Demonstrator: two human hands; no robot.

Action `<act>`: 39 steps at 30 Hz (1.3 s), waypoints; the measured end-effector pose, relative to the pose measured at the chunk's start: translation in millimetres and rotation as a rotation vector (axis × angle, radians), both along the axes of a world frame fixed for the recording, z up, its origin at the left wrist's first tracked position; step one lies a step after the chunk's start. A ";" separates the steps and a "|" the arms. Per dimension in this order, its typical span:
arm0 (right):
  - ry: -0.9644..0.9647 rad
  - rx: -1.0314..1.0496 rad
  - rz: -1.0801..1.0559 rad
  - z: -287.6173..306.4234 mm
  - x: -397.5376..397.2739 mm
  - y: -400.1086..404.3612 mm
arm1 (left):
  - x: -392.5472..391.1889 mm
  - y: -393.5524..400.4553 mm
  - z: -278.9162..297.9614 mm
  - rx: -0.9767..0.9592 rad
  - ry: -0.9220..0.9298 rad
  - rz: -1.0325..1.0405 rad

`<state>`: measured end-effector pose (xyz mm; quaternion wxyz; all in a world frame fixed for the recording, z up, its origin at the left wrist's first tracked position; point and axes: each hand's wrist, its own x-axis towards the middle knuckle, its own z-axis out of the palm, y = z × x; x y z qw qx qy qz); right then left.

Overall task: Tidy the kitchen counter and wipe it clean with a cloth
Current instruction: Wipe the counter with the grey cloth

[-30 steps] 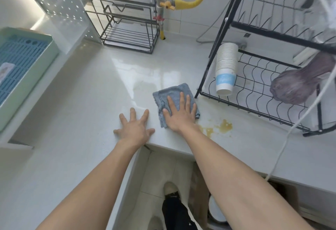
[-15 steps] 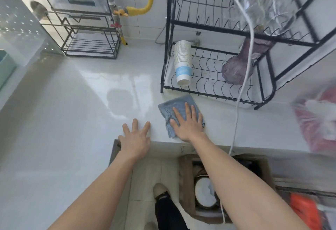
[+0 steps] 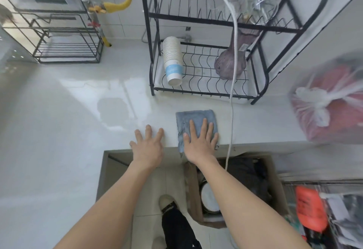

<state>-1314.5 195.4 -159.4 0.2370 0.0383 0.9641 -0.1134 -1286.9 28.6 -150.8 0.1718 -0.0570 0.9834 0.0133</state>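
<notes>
The folded blue-grey cloth (image 3: 196,120) lies on the white glossy counter (image 3: 59,130) at its front edge, with the right hand (image 3: 200,142) flat on it, fingers straight and slightly spread. The left hand (image 3: 148,146) rests just beside it on the bare counter edge, fingers spread, holding nothing. Directly behind the cloth stands a black wire dish rack (image 3: 206,91); a stack of white paper cups (image 3: 172,62) lies tilted in its lower tier next to a purplish translucent bag (image 3: 229,66). A white cord (image 3: 231,101) hangs down just right of the cloth and over the counter edge. Farther right sits a red item in a clear plastic bag (image 3: 332,107), blurred. A smaller black wire shelf (image 3: 68,52) stands at the back left.
</notes>
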 end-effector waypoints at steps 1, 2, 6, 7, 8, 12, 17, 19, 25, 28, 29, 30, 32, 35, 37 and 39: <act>0.002 0.004 0.037 -1.2 5.3 -4.6 | -0.4 4.5 1.0 0.011 -0.015 0.024; 0.007 0.004 0.084 -2.1 9.0 -8.5 | -1.1 6.8 1.3 0.020 -0.028 0.044; 0.014 -0.028 0.231 -3.3 10.4 0.9 | -4.9 6.9 2.8 0.032 -0.057 0.053; 0.016 -0.024 0.236 -3.0 9.0 7.9 | -6.0 7.8 3.3 0.035 -0.062 0.062; 0.014 -0.016 0.215 -2.9 7.4 15.9 | -7.2 9.8 4.4 0.036 -0.068 0.077; 0.015 0.015 0.010 -2.3 3.6 50.9 | -13.3 24.5 9.9 0.054 -0.086 0.122; 0.047 -0.002 -0.122 2.2 9.0 62.7 | -16.6 41.3 13.2 0.082 -0.052 0.085; 0.054 -0.008 -0.150 3.7 15.4 48.5 | -16.9 44.4 14.8 0.116 -0.024 0.089; 0.033 -0.080 0.022 7.3 34.4 -17.7 | -23.8 28.2 25.3 0.199 0.001 0.183; -0.037 -0.091 0.098 14.5 22.2 -41.4 | -28.0 12.8 29.7 0.228 -0.001 0.278; -0.024 -0.114 0.082 18.5 15.0 -41.8 | -28.1 7.0 29.9 0.237 0.015 0.306; 0.024 -0.145 0.054 22.8 7.5 -36.1 | -27.6 2.1 28.7 0.245 0.035 0.316; 0.140 -0.191 0.056 28.3 -4.1 -13.1 | -24.8 -6.5 23.3 0.265 0.103 0.252; 0.131 -0.160 0.290 28.3 -15.5 27.2 | -22.2 -7.9 15.3 0.325 0.195 -0.067; 0.126 -0.137 0.421 25.7 -19.4 45.5 | -23.1 -0.9 13.4 0.318 0.180 -0.215; 0.173 -0.109 0.496 22.5 -22.9 55.4 | -23.6 9.4 12.2 0.213 0.103 -0.306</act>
